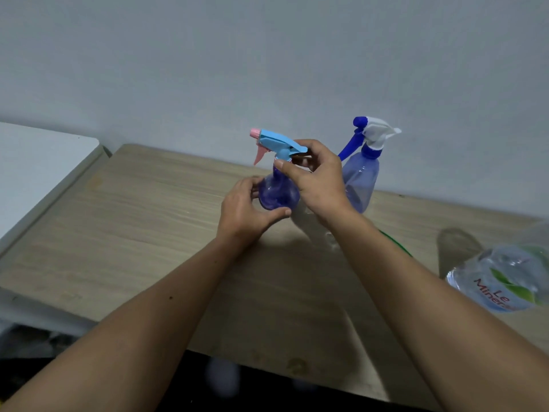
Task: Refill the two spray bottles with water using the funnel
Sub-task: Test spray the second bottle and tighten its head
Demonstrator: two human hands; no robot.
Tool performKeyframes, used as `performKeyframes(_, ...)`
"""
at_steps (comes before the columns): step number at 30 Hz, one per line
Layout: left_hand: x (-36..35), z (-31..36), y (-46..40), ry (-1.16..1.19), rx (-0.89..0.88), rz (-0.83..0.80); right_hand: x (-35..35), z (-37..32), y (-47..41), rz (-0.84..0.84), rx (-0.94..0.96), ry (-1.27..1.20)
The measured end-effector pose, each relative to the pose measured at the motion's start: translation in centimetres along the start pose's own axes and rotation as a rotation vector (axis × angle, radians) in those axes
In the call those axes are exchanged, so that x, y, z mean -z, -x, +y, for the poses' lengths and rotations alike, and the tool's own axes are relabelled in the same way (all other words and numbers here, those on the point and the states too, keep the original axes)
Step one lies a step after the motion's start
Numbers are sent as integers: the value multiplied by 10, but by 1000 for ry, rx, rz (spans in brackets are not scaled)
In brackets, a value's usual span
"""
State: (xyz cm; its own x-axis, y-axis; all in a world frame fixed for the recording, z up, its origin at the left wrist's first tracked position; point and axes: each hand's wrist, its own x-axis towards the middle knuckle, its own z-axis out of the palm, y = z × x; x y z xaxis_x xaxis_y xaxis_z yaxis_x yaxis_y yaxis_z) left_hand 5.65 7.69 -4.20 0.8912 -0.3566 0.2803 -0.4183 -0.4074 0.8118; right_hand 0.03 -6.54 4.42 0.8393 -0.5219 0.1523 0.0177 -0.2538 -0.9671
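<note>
A small round purple spray bottle (277,194) with a light blue and pink spray head (274,144) stands on the wooden table (133,221). My left hand (246,209) grips its round body from the left. My right hand (318,176) pinches the neck collar just under the spray head. Behind my right hand stands a taller pale blue spray bottle (361,179) with a white and dark blue head (371,132). A thin green curved edge (398,242), perhaps the funnel, peeks out beside my right forearm; most of it is hidden.
A large clear water bottle (502,281) with a red-lettered label lies at the right edge of the table. A white surface (38,171) adjoins the table on the left. A plain wall rises behind.
</note>
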Motion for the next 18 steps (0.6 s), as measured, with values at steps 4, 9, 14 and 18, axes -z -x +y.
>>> performKeyframes(4,-6,-5,-11,-27,-26,-5,-3,8,-13,43,-1,7)
performKeyframes(9,-6,-9,-14,-55,-57,-17,-4,12,-17,33,-15,17)
performKeyframes(14,-7,-7,-13,-89,-72,-9,-4,10,-15,28,-23,22)
performKeyframes(18,-8,-4,-12,-80,-52,-10,-1,8,-12,13,-22,-3)
